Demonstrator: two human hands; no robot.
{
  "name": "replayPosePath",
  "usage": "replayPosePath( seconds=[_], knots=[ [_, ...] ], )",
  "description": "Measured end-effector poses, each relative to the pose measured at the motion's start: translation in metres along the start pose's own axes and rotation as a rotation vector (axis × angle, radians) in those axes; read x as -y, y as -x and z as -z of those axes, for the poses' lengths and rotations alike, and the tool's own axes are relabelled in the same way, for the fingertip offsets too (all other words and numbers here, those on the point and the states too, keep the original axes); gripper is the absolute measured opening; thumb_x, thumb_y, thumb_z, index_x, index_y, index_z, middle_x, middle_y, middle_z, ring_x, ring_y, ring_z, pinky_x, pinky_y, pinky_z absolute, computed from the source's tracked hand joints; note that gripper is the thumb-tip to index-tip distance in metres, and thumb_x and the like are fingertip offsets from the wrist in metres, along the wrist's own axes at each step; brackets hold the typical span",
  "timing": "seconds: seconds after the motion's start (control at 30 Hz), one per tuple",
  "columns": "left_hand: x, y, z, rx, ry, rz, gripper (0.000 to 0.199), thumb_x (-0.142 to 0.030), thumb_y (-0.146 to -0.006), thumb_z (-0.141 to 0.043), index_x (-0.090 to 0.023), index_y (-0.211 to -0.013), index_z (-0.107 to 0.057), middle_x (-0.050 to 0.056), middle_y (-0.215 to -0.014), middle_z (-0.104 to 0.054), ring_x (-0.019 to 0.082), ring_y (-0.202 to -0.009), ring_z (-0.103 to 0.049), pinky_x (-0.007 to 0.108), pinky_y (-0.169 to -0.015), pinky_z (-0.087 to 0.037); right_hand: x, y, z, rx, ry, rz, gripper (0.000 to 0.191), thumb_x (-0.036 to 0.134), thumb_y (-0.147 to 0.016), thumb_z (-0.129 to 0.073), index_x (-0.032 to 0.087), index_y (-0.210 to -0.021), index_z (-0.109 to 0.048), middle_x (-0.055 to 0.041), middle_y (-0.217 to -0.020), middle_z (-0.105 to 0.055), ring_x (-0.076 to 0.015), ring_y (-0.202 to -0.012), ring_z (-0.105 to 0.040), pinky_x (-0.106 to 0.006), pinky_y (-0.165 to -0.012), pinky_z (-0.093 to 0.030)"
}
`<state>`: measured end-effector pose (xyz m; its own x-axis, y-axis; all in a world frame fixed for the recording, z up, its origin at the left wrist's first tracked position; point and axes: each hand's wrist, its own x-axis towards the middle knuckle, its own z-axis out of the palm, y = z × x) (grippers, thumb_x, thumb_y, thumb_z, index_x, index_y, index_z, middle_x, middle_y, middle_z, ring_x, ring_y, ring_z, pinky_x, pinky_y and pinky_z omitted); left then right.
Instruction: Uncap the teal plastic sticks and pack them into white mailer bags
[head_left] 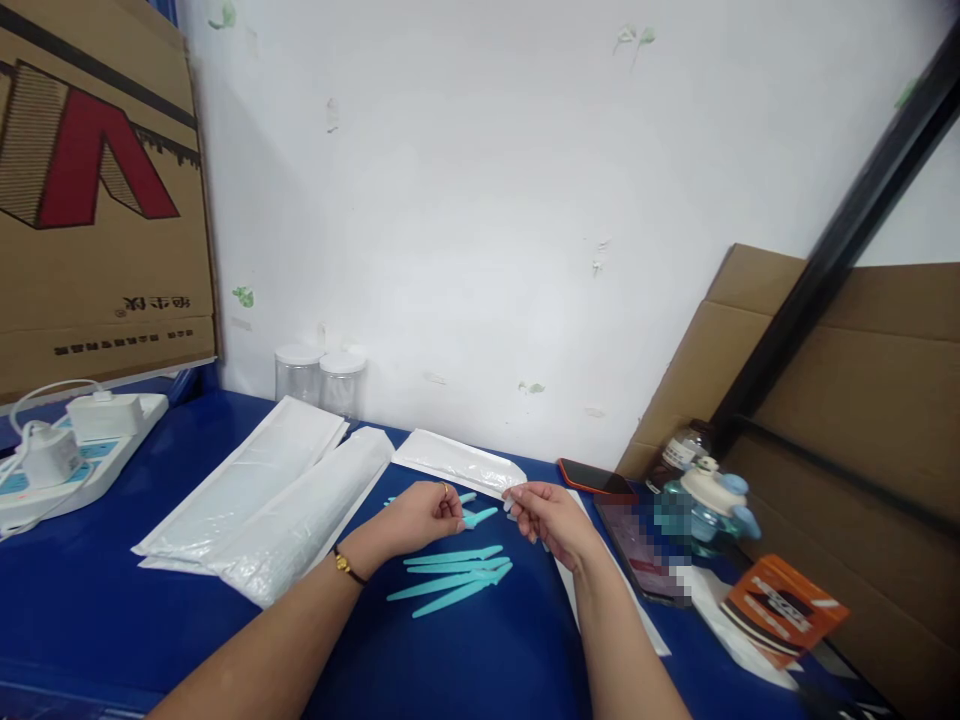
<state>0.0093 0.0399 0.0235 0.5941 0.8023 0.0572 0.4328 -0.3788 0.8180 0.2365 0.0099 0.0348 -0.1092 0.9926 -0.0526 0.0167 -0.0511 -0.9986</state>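
- Large brown cardboard box (180,290) at the left: printed upside down, with a bold emblem (105,165) in red and striped brown, its red part like an upturned V.
- Under the emblem on that box: a short line of dark Chinese characters (169,303), inverted, with a ® sign (120,313) at its left end; a smaller line of characters (124,344) below it is too small to read.
- Orange pouch with a dark band (786,610) on the blue worktop (480,660): large pale lettering, slanted and too blurred to read.
- Dark brown bottle (700,432) at the right: a white label (679,454), its print illegible.
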Motion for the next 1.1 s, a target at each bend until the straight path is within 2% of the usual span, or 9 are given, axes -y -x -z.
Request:
replayPosePath(
  seconds=[0.2,0.4,0.53,0.63,0.73,0.8,0.93,1.0,1.1],
  knots=[
    [0.0014,-0.0021,-0.0011,-0.023,0.034,-0.006,0.029,-0.042,-0.07,-0.057,-0.014,-0.08,-0.059,0.0,-0.066,-0.057,0.013,-0.062,-0.05,0.022,-0.057,-0.04,0.0004,-0.0003,-0.0049,0.026,0.006,-0.002,0.037,0.05,-0.071,-0.062,0.013,-0.076,-0.065,0.0,-0.06,-0.06,-0.0055,-0.041,-0.048,-0.017,-0.037,-0.031],
    [0.0013,-0.0011,-0.0003,-0.05,0.016,0.006,0.03,-0.045,-0.071,-0.054,-0.016,-0.08,-0.057,0.0,-0.067,-0.059,0.014,-0.063,-0.053,0.022,-0.058,-0.04,-0.0008,-0.0003,-0.0058,-0.008,-0.053,0.015,0.033,0.048,-0.072,-0.061,0.016,-0.078,-0.059,-0.0032,-0.068,-0.064,-0.0121,-0.059,-0.061,-0.019,-0.051,-0.042],
    [0.0004,0.0002,0.0003,-0.05,0.051,0.024,0.031,-0.046,-0.075,-0.05,-0.016,-0.084,-0.054,0.001,-0.069,-0.061,0.015,-0.063,-0.057,0.023,-0.057,-0.041,-0.0022,-0.0007,-0.0047,-0.027,-0.012,0.028,0.032,0.039,-0.07,-0.065,0.014,-0.089,-0.062,-0.0011,-0.066,-0.061,-0.0079,-0.051,-0.053,-0.018,-0.045,-0.035],
    [0.0003,0.0002,0.0008,-0.06,0.049,0.022,0.03,-0.045,-0.074,-0.05,-0.016,-0.083,-0.053,0.0,-0.068,-0.06,0.014,-0.063,-0.057,0.023,-0.056,-0.041,-0.0019,-0.0001,-0.0053,-0.028,0.006,0.073,0.037,0.034,-0.07,-0.065,0.018,-0.102,-0.057,0.0016,-0.064,-0.061,-0.0071,-0.047,-0.049,-0.018,-0.044,-0.034],
    [0.0008,-0.0003,0.0012,-0.064,0.048,0.014,0.028,-0.043,-0.074,-0.05,-0.017,-0.082,-0.053,0.0,-0.067,-0.059,0.014,-0.061,-0.056,0.023,-0.055,-0.04,-0.0021,-0.0002,-0.0055,-0.02,0.001,0.093,0.03,0.032,-0.07,-0.066,0.017,-0.095,-0.058,0.0008,-0.063,-0.063,-0.0065,-0.045,-0.049,-0.017,-0.043,-0.035],
    [0.0011,-0.0005,0.0015,-0.068,0.045,0.012,0.027,-0.043,-0.075,-0.05,-0.017,-0.081,-0.053,-0.001,-0.066,-0.059,0.014,-0.061,-0.056,0.022,-0.055,-0.04,-0.0029,-0.0009,-0.0052,-0.024,-0.033,0.067,0.027,0.031,-0.068,-0.069,0.015,-0.088,-0.061,-0.0026,-0.068,-0.065,-0.008,-0.05,-0.055,-0.018,-0.047,-0.04],
    [0.0008,-0.0003,0.0016,-0.078,0.031,0.016,0.028,-0.044,-0.075,-0.051,-0.017,-0.081,-0.053,-0.001,-0.065,-0.059,0.014,-0.061,-0.056,0.022,-0.055,-0.039,-0.0038,-0.0018,-0.0052,-0.005,-0.119,-0.001,0.031,0.029,-0.065,-0.073,0.012,-0.09,-0.063,-0.0077,-0.076,-0.068,-0.0131,-0.064,-0.064,-0.023,-0.061,-0.049],
    [0.0006,-0.0001,0.0015,-0.079,0.032,0.016,0.03,-0.046,-0.074,-0.051,-0.017,-0.081,-0.053,0.0,-0.066,-0.059,0.014,-0.061,-0.056,0.022,-0.055,-0.039,-0.0037,-0.0015,-0.0055,0.033,-0.112,0.006,0.032,0.029,-0.068,-0.07,0.013,-0.095,-0.062,-0.0064,-0.073,-0.068,-0.0127,-0.06,-0.064,-0.021,-0.056,-0.048],
    [0.001,-0.0001,0.001,-0.081,0.036,0.019,0.03,-0.046,-0.074,-0.05,-0.017,-0.082,-0.054,0.0,-0.066,-0.059,0.014,-0.061,-0.056,0.023,-0.055,-0.039,-0.0037,-0.0009,-0.0054,0.068,-0.061,0.062,0.029,0.029,-0.074,-0.063,0.017,-0.099,-0.058,-0.0008,-0.063,-0.066,-0.0091,-0.046,-0.058,-0.016,-0.041,-0.038]
  ],
)
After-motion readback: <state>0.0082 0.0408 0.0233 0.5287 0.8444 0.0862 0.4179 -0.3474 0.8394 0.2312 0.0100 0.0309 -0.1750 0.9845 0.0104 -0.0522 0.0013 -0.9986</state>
